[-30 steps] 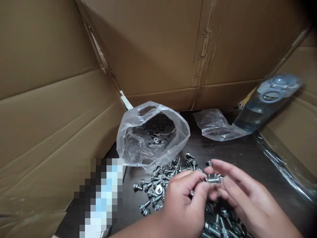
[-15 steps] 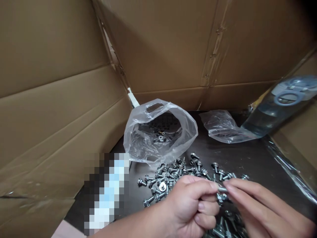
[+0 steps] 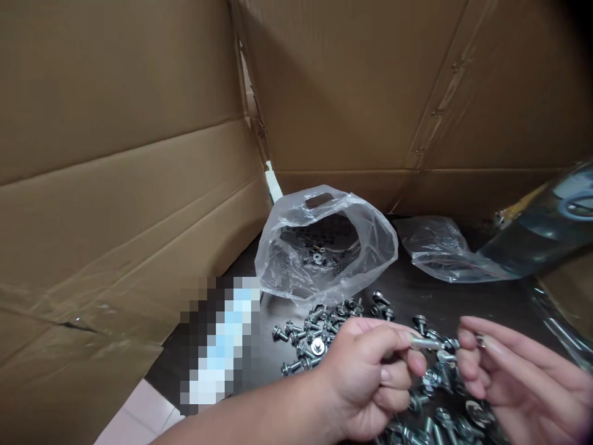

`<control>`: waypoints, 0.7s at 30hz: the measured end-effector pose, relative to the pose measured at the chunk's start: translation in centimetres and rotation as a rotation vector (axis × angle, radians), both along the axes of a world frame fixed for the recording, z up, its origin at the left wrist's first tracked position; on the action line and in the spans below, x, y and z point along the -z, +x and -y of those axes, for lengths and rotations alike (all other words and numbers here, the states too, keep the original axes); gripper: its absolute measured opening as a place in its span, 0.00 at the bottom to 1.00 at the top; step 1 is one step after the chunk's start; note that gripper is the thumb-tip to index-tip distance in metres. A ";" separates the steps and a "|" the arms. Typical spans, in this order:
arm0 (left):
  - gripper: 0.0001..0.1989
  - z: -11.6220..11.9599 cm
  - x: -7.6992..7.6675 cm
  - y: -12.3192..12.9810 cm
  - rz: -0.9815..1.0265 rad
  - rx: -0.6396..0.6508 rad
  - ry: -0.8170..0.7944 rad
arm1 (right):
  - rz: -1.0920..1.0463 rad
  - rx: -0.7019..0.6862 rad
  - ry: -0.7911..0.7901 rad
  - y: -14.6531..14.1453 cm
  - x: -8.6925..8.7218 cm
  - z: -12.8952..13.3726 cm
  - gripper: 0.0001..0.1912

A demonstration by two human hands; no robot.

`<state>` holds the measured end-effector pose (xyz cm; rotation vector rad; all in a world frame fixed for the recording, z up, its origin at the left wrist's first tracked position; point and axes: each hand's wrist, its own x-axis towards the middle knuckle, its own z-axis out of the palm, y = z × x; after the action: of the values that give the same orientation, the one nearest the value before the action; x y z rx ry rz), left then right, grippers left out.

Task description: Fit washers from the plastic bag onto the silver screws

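Over a spread pile of bolts [image 3: 438,420], my left hand [image 3: 368,377] is closed, pinching a silver bolt [image 3: 426,343] between thumb and forefinger. The bolt lies roughly level, its shank pointing right. Just to the right, my right hand [image 3: 523,374] pinches a small shiny metal piece [image 3: 480,340] between its fingertips; most of it is hidden, so I cannot tell its kind. A gap separates the two hands. Loose bolts with washers lie behind and below both hands.
Behind the bolts stands an open clear plastic bag [image 3: 287,272] with small parts inside. A flat zip bag [image 3: 435,238] lies beside a water bottle [image 3: 532,232] at right. Cardboard walls [image 3: 139,148] surround the dark tabletop [image 3: 250,371]. A blurred pale strip [image 3: 227,346] lies at left.
My right hand has drawn away to the right from the bolt, now pinching a small metal piece. My left hand still holds the bolt. The view has turned left.
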<state>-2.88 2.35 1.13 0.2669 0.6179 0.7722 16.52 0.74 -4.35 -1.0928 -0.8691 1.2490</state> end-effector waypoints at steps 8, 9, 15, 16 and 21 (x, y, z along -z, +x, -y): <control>0.09 -0.9 -0.6 -1.1 -0.007 -0.188 0.092 | -0.218 -0.157 -0.265 -2.4 -5.1 -1.4 0.16; 0.10 -1.1 -0.6 -1.0 -0.050 -0.221 0.117 | -0.218 -0.165 -0.251 -2.6 -5.5 -1.7 0.15; 0.11 -1.0 -0.5 -0.5 -0.178 -0.283 0.228 | -0.043 -0.229 -0.157 -3.2 -6.7 -2.9 0.09; 0.11 -0.9 -0.5 -0.5 -0.180 -0.288 0.238 | 0.024 -0.250 -0.125 -3.3 -6.9 -2.9 0.10; 0.10 -0.8 -0.4 -0.7 -0.125 -0.319 0.203 | 0.705 -0.346 0.079 -4.5 -7.3 -2.0 0.19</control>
<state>-3.63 3.20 1.52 0.4108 0.7104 1.1346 12.01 2.74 2.94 -1.3820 -1.6821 1.0903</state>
